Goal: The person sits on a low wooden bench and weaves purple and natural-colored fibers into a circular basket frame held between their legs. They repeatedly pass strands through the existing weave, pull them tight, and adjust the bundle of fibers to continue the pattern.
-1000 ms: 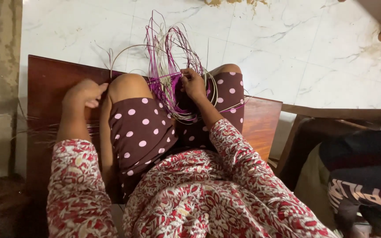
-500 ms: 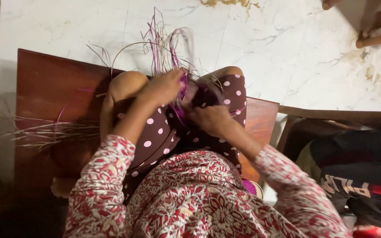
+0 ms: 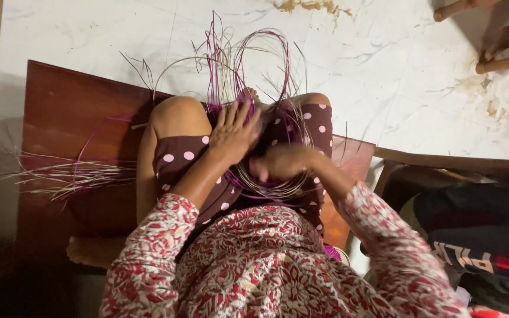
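A half-woven piece of purple and pale thin strips rests between my knees, its loose ends fanning up over the white floor. My left hand lies flat on the woven part with its fingers spread. My right hand is blurred beside it, curled around the lower strands of the weave. I sit on a brown wooden board in dotted maroon trousers and a red patterned top.
A bundle of loose pale and purple strips lies on the board to my left. Another person's feet show at the top right on the marble floor. Dark folded clothes sit to my right.
My left hand came off my left knee and moved right onto the weave. My right hand dropped lower onto the strands. The view shifted slightly left.
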